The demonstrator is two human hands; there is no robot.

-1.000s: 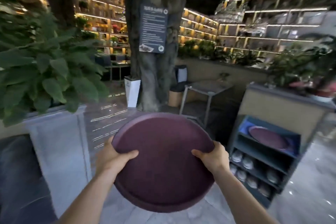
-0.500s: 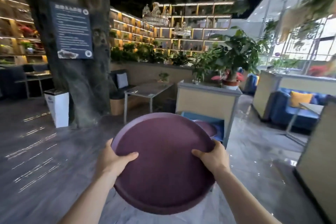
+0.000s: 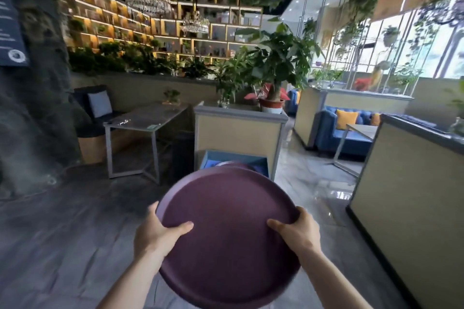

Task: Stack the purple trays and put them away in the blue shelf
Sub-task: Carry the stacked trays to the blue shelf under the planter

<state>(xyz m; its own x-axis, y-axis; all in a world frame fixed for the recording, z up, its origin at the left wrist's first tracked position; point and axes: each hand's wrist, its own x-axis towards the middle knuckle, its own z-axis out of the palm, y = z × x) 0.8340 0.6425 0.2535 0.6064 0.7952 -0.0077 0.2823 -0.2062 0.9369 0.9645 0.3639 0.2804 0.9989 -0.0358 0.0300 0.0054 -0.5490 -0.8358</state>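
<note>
I hold a round purple tray (image 3: 228,231) flat in front of me with both hands. My left hand (image 3: 158,232) grips its left rim, thumb lying on the tray's inside. My right hand (image 3: 297,232) grips the right rim the same way. Straight ahead, just past the tray's far edge, stands the blue shelf (image 3: 213,158); only its top compartment shows. Another purple tray (image 3: 232,164) lies in that compartment, mostly hidden behind the one I hold.
The shelf stands against a beige planter box (image 3: 238,133) with potted plants on top. A grey table (image 3: 145,120) is to its left and a thick tree trunk (image 3: 32,98) at far left. A beige partition (image 3: 406,195) runs along the right. Glossy tiled floor lies between.
The view has swung to the right, so the blue shelf now sits directly ahead behind the tray instead of off to the right. My grip on the tray is unchanged.
</note>
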